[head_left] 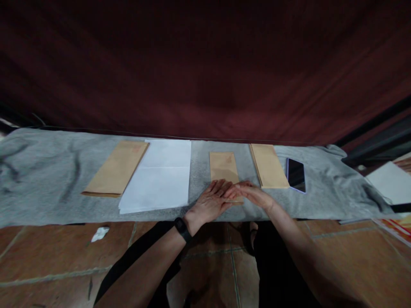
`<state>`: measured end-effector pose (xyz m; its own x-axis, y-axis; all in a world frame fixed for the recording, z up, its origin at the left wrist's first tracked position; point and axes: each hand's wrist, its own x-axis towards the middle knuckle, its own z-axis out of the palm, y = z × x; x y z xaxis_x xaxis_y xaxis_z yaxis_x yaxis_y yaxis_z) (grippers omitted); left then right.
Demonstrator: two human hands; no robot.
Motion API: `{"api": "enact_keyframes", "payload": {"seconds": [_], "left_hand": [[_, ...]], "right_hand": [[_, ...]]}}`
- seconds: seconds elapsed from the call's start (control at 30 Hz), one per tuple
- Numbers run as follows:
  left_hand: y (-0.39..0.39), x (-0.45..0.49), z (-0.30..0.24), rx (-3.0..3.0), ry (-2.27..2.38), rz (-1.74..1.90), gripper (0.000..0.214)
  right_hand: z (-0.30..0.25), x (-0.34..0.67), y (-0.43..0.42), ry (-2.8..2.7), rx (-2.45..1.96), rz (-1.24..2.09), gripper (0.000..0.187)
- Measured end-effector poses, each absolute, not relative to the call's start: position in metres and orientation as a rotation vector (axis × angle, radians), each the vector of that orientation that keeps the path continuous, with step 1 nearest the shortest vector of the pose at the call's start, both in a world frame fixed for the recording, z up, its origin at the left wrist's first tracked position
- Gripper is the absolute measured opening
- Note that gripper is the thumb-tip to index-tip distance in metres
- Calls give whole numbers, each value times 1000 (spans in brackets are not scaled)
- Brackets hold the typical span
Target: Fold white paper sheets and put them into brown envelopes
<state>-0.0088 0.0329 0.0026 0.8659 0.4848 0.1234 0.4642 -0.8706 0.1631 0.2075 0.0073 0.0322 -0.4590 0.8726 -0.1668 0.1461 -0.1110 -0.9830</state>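
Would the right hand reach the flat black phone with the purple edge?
Probably yes: the right hand lies over a tan paper envelope, and only a low tan envelope pile lies between it and the black phone.

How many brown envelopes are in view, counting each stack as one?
3: the left envelope, beside the white paper; the middle envelope, partly covered by the left hand and right hand; the right envelope, beside the phone. Stacks may hide more.
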Motion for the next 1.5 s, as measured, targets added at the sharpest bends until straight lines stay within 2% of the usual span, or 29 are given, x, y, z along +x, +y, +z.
{"api": "enact_keyframes", "payload": {"seconds": [0.13, 0.23, 0.37, 0.53, 0.97, 1.13, 1.5], "left_hand": [[25, -6, 7, 2930, 656, 286, 53], [19, -3, 7, 2933, 597, 259, 53], [17, -1, 7, 2897, 569, 246, 52], [12, 2, 12, 2867, 433, 237, 51], [4, 4, 10, 2829, 411, 244, 65], [4, 3, 10, 2818, 406, 239, 66], [2, 4, 10, 2814, 413, 249, 69]], "right_hand": [[12, 207, 32, -1594, -1454, 956, 59], [-1, 203, 44, -1844, -1598, 615, 62], [-13, 201, 55, -2144, -1726, 372, 64], [-18, 204, 72, -2200, -1877, 221, 60], [-22, 198, 90, -2176, -1953, 105, 64], [-21, 196, 68, -2326, -1788, 184, 69], [-13, 201, 42, -2460, -1608, 416, 66]]}}
